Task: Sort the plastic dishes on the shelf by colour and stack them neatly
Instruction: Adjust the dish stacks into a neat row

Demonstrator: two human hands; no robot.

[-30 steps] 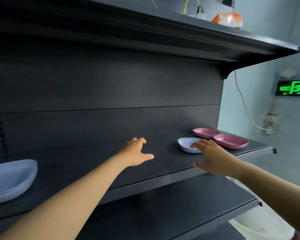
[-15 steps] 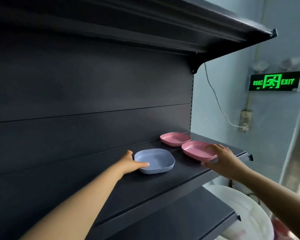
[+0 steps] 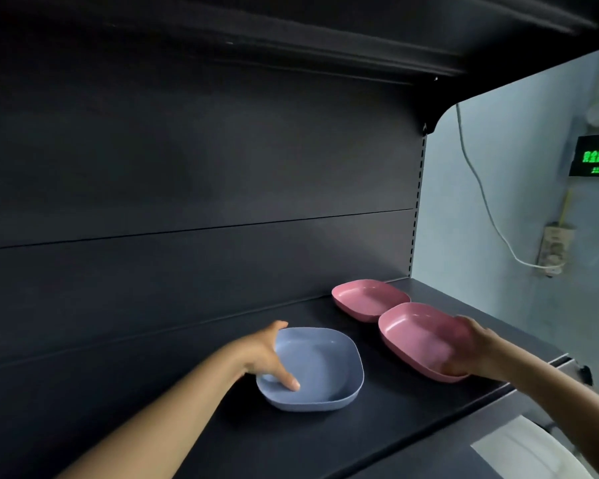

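I see my left hand gripping the near-left rim of the blue, rounded-square plastic dish, thumb curled down inside it, the other fingers hidden behind the rim; the dish sits flat on the dark metal shelf; my right hand clasps the right edge of the near pink plastic dish, tilting it up off the shelf; a second pink plastic dish lies behind it, its rim just beside the tilted one.

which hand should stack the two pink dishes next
Right. The right hand already grips the near pink dish, which sits beside the far pink dish. The left hand is holding the blue dish.
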